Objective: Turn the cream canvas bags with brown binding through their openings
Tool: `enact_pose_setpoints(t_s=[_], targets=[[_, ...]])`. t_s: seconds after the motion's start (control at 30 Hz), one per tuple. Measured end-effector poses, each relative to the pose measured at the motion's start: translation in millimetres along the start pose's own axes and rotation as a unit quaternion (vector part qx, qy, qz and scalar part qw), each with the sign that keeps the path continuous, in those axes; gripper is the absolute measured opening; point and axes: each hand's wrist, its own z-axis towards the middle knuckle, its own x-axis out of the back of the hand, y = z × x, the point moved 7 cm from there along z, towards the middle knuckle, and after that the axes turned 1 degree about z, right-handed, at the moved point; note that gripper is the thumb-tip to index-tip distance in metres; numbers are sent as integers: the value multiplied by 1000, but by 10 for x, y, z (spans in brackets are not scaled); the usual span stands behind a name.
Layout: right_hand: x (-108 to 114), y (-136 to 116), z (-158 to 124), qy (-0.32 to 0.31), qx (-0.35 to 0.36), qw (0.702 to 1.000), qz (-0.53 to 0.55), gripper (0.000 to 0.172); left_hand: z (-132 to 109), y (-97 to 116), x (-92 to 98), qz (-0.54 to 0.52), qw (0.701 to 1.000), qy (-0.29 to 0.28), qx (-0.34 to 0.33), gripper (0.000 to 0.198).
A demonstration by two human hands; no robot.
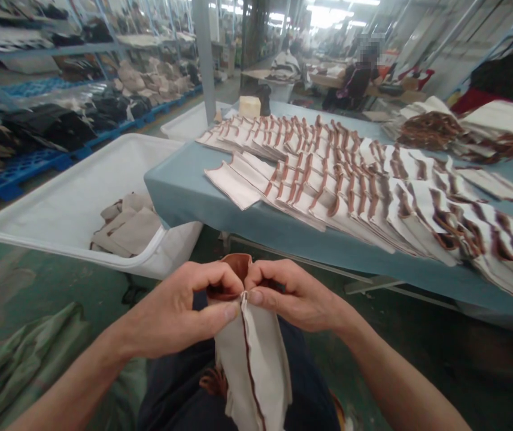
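Both my hands pinch the top of a cream canvas pouch [256, 359] with brown trim that hangs over my lap. My left hand [184, 311] is closed on its left side, thumb pressed near the brown zipper line. My right hand [290, 296] is closed on the right side at the brown leather end. The fingertips of the two hands meet at the pouch's top edge.
A blue-covered table [202, 197] in front carries rows of overlapping cream and brown pouches [350, 179]. A white tub [58, 203] at the left holds a few pouches. Green cloth [23, 365] lies on the floor. Shelves of material stand far left; a person sits in the background.
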Motion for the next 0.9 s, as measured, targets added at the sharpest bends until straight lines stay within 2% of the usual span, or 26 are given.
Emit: enact_pose_setpoints(t_s=[0.2,0.43,0.6,0.77,0.9], targets=[[-34,221,73,-2,-26,1000,12,50,0,-206,-45,-58,994,0,87,16],[-61,98,77,27,-22,999,-38,48,-66,-333,-42,-68,989,30,128,15],[-87,5,86,51,-3,993,-103,29,-101,-361,-29,-79,986,42,140,13],[-131,59,98,69,-5,989,-130,11,-126,-334,-16,-89,985,37,142,17],[-174,109,119,88,-32,988,-124,10,-190,-368,-6,-91,987,18,135,19]])
